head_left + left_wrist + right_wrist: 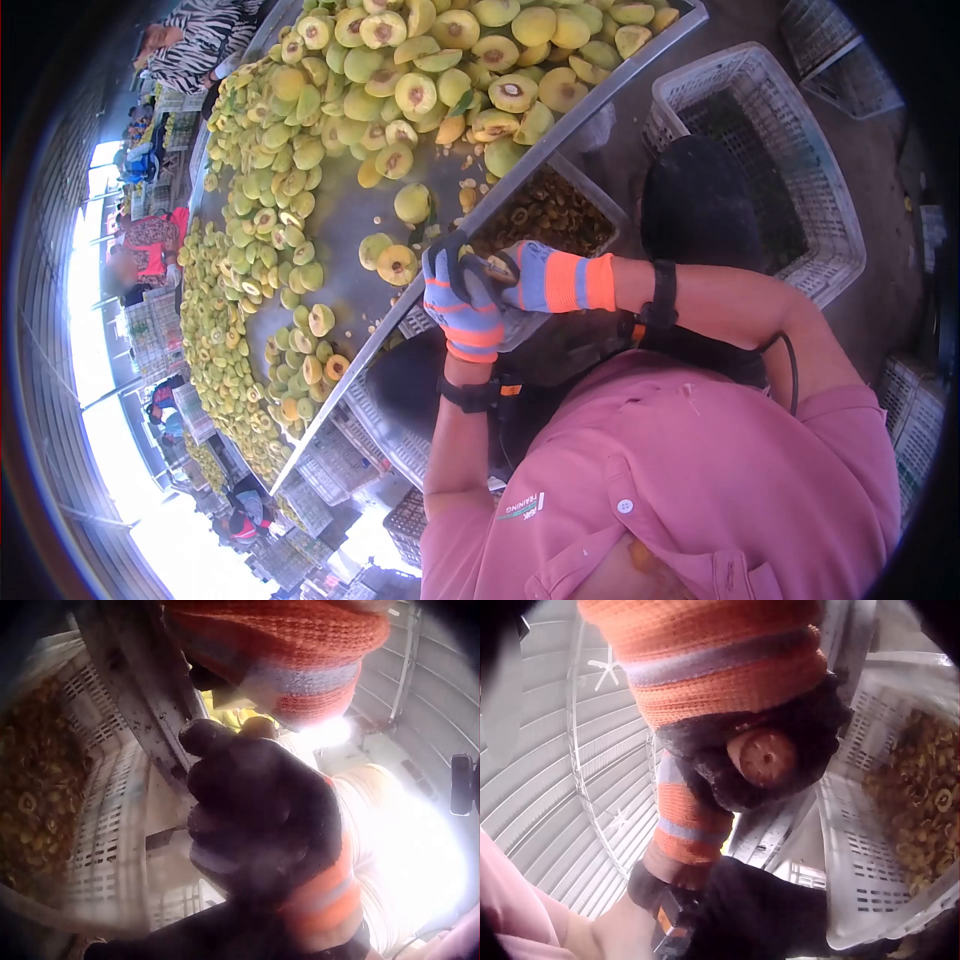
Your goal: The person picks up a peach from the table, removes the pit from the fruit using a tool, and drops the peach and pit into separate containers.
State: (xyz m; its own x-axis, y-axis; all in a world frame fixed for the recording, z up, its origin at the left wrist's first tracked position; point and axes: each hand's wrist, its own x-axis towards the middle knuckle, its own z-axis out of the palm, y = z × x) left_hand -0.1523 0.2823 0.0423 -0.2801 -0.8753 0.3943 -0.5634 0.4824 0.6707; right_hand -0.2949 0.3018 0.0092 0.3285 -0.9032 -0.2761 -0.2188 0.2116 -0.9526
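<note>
Both hands wear orange-and-grey knit gloves with dark palms and meet beside the metal table's edge. My left hand (462, 305) curls around a fruit half (497, 266), mostly covered by its fingers. The right hand (550, 278) grips a tool by its round wooden handle (767, 757), whose end pokes out of the dark palm in the right wrist view. Its working end is hidden between the hands. In the left wrist view, the right hand (259, 802) has its fingers folded tightly, close below the left glove (300, 675).
Halved yellow-green fruits (415, 93), peach-like, heap over the metal table (345, 205). A white crate (855, 855) of brown pits and scraps stands under its edge. Another white crate (835, 215) sits at the right. Several people work along the table's far side.
</note>
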